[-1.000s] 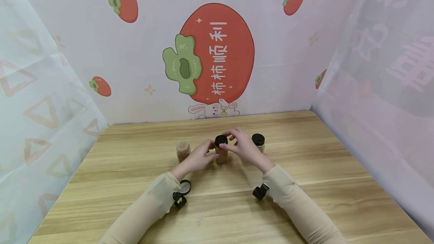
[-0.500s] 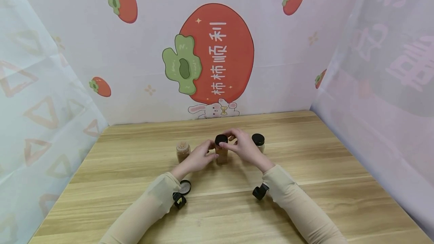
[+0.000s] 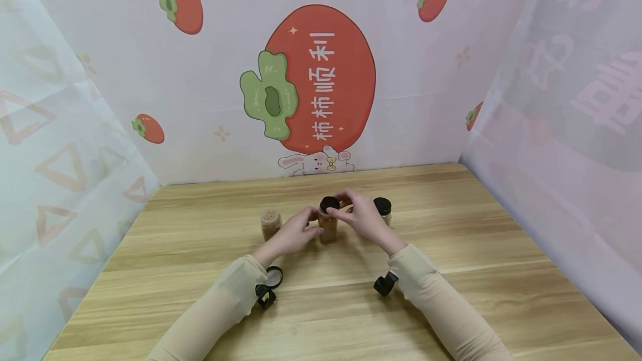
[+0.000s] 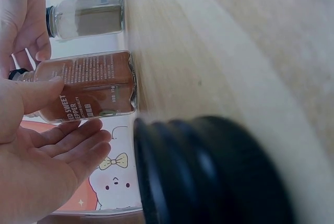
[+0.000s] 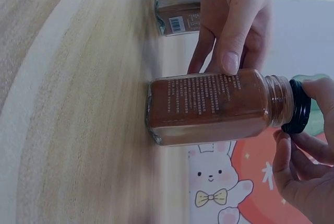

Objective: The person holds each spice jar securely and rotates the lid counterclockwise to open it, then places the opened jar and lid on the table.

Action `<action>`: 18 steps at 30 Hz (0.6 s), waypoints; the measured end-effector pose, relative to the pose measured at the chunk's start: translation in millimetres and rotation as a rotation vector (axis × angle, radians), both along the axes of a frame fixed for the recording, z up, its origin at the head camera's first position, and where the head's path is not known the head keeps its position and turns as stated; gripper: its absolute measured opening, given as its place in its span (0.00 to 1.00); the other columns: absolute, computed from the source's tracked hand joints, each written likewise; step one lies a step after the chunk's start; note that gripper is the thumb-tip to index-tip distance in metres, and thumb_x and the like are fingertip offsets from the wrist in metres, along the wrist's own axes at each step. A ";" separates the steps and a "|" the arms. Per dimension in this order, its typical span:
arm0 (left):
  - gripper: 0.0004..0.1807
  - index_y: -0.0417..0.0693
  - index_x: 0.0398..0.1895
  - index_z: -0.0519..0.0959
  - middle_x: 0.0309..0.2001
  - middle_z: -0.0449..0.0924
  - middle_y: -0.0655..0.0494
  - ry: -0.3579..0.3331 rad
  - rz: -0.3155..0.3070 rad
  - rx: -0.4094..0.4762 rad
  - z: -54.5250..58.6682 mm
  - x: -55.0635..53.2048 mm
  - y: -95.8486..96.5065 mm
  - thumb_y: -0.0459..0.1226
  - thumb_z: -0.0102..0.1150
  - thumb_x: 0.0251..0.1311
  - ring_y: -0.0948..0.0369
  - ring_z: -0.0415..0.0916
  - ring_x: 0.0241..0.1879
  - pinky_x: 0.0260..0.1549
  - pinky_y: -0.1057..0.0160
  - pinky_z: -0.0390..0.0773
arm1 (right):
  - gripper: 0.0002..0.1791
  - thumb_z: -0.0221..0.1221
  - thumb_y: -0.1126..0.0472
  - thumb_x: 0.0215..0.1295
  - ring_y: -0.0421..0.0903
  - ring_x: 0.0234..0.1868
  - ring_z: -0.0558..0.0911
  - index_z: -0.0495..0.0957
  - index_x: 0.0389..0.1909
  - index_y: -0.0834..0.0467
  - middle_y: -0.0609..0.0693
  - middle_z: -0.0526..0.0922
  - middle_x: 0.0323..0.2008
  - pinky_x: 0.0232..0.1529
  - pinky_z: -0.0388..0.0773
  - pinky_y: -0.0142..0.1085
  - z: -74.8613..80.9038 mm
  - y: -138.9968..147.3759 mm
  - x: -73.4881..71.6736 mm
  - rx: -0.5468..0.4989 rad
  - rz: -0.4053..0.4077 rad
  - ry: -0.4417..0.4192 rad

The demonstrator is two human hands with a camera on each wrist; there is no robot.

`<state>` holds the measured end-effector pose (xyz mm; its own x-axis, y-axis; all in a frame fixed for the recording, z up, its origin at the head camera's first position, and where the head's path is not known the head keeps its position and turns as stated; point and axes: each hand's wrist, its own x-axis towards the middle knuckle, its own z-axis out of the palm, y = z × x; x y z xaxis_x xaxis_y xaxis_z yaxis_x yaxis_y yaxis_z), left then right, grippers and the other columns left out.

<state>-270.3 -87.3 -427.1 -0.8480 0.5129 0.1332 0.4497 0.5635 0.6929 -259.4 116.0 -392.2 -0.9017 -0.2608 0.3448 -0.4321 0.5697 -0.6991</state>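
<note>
One sweet pepper jar (image 5: 201,113) stands upright toward the far middle of the bench (image 3: 331,311), held by the left hand (image 3: 295,233) while the right hand (image 3: 364,218) pinches its black cap (image 5: 299,110); uncapping seems in hand, likely calling for a straight lift clear.

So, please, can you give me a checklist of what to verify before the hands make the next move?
1. Red sweet pepper jar upright on the table: ok.
2. Left hand holding this jar: ok.
3. Right hand pinching the black cap: ok.
4. Black cap fully clear of the jar: cannot tell; it is at the mouth.
5. Loose cap lying away from this jar: ok.
6. Space beside the right hand: not ok; the black-topped jar looks close.
</note>
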 end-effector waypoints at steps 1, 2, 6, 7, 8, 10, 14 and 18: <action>0.21 0.42 0.58 0.68 0.57 0.75 0.47 -0.003 0.000 0.003 0.2 0.0 0.1 0.38 0.57 0.64 0.52 0.70 0.60 0.61 0.52 0.71 | 0.21 0.64 0.51 0.59 0.46 0.43 0.82 0.77 0.48 0.59 0.52 0.82 0.44 0.40 0.83 0.35 0.1 0.2 0.1 -0.002 -0.005 0.006; 0.21 0.42 0.58 0.68 0.58 0.74 0.46 -0.005 -0.001 0.003 0.4 0.1 0.3 0.38 0.57 0.64 0.52 0.70 0.60 0.61 0.52 0.71 | 0.21 0.64 0.51 0.59 0.46 0.44 0.82 0.77 0.48 0.59 0.52 0.82 0.44 0.40 0.83 0.35 0.1 0.3 0.2 -0.005 -0.009 0.011; 0.21 0.40 0.58 0.68 0.58 0.74 0.45 -0.004 -0.006 0.014 1.0 0.5 0.4 0.37 0.56 0.64 0.51 0.70 0.61 0.60 0.51 0.71 | 0.20 0.64 0.52 0.60 0.46 0.44 0.82 0.76 0.48 0.60 0.53 0.82 0.44 0.40 0.83 0.35 0.1 1.3 0.4 -0.021 -0.018 0.013; 0.21 0.40 0.58 0.68 0.58 0.74 0.44 -0.005 -0.006 0.017 1.1 0.6 0.4 0.37 0.56 0.64 0.51 0.70 0.61 0.60 0.51 0.71 | 0.20 0.64 0.52 0.60 0.46 0.44 0.82 0.76 0.48 0.60 0.53 0.82 0.44 0.41 0.83 0.35 0.1 1.5 0.4 -0.026 -0.018 0.012; 0.21 0.40 0.58 0.68 0.58 0.74 0.44 -0.005 -0.006 0.019 1.3 0.9 0.4 0.37 0.56 0.64 0.50 0.70 0.61 0.60 0.51 0.71 | 0.20 0.64 0.52 0.60 0.46 0.44 0.82 0.76 0.49 0.59 0.53 0.82 0.44 0.41 0.83 0.34 0.0 1.7 0.4 -0.031 -0.018 0.009; 0.21 0.40 0.58 0.68 0.58 0.74 0.44 -0.008 -0.004 0.026 1.6 1.4 0.6 0.37 0.56 0.64 0.51 0.70 0.61 0.60 0.51 0.71 | 0.21 0.64 0.52 0.60 0.46 0.44 0.81 0.75 0.50 0.59 0.53 0.82 0.45 0.41 0.83 0.34 -0.1 2.3 0.4 -0.041 -0.014 0.006; 0.20 0.41 0.58 0.69 0.58 0.74 0.45 -0.010 0.003 0.021 2.6 2.7 0.8 0.38 0.56 0.64 0.51 0.70 0.60 0.60 0.51 0.71 | 0.22 0.63 0.52 0.61 0.46 0.44 0.81 0.75 0.53 0.57 0.53 0.82 0.45 0.41 0.83 0.35 0.7 3.5 2.0 -0.055 -0.006 0.013; 0.21 0.42 0.58 0.68 0.58 0.74 0.45 -0.008 0.003 0.003 2.6 2.0 0.4 0.38 0.56 0.65 0.49 0.70 0.60 0.61 0.50 0.71 | 0.23 0.63 0.52 0.61 0.46 0.43 0.82 0.75 0.55 0.55 0.53 0.83 0.44 0.41 0.83 0.35 2.4 4.4 3.8 -0.053 -0.002 0.036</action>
<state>-268.3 -86.9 -424.5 -0.8507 0.5098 0.1281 0.4426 0.5633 0.6977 -255.6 120.4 -389.8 -0.8892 -0.2394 0.3900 -0.4560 0.5336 -0.7123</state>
